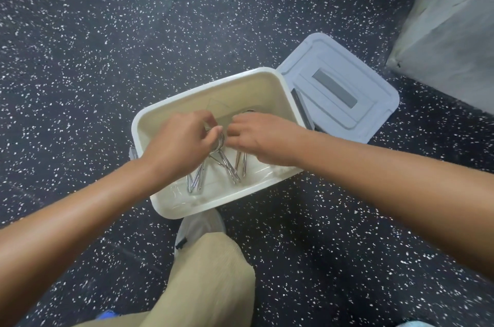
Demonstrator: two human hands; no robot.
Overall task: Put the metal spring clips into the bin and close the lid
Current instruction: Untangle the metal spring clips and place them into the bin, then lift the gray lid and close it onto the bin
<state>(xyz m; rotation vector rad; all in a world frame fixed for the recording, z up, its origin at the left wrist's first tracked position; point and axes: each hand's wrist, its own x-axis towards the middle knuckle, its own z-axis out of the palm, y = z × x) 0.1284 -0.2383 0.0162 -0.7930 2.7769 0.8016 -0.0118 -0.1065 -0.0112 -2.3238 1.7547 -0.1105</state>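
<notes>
Counting now: two bare hands, the left hand [177, 143] and the right hand [260, 137], are showing over one white bin [213, 207]. One grey lid [339, 86] is lying beside it. Three metal spring clips [227, 166] seem to be showing inside, partly hidden.

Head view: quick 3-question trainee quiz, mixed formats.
1. True or false: the lid is closed on the bin.
2. Where do the metal spring clips sit? A) on the floor B) inside the bin C) on the lid
3. Fill in: the left hand has its fingers on the ____ end of a clip.

Key: 1 false, the lid lies open beside the bin. 2 B. 3 looped. The right hand reaches in beside it.
</notes>
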